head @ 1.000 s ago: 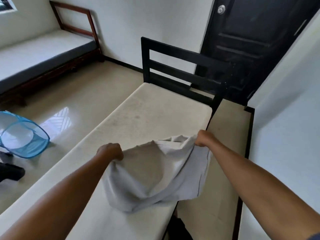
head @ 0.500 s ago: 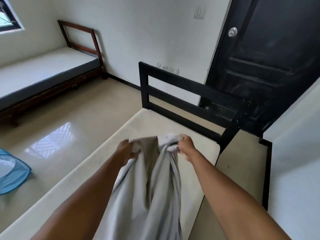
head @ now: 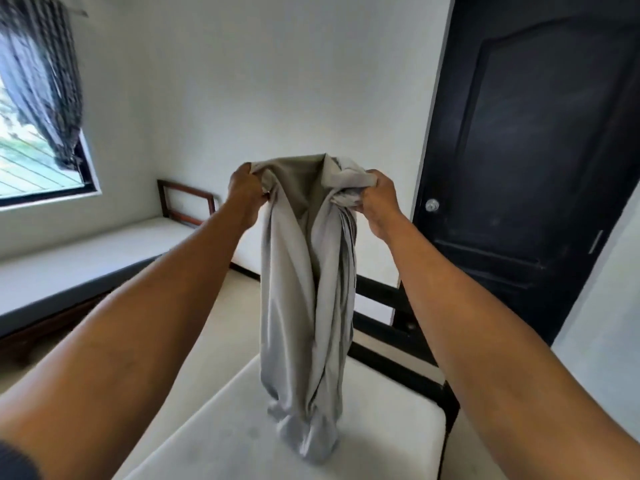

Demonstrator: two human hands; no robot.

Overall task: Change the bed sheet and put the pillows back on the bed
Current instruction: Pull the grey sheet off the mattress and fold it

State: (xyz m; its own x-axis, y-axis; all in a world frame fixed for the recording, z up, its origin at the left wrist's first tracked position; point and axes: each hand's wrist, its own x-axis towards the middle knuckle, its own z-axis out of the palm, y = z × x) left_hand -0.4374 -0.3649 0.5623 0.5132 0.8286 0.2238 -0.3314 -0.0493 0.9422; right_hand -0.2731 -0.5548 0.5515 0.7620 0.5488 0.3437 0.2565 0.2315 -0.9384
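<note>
Bare mattress [head: 381, 445] nearest, cream, no cover on it. Grey sheet [head: 298, 323] hangs in one long twisted bundle, its lower end bunched on the mattress close to the far edge. Top of the sheet is held up at arm's length: left hand [head: 246, 194] fisted on its left corner, right hand [head: 379, 202] fisted on a wad of cloth at its right, a short span stretched between them. Black bed frame [head: 401, 341] just beyond the mattress's far edge. Farther left, second bed [head: 86, 268] along the wall under the window [head: 31, 168], with a dark curtain [head: 48, 81]. Black door [head: 540, 168] far right.
</note>
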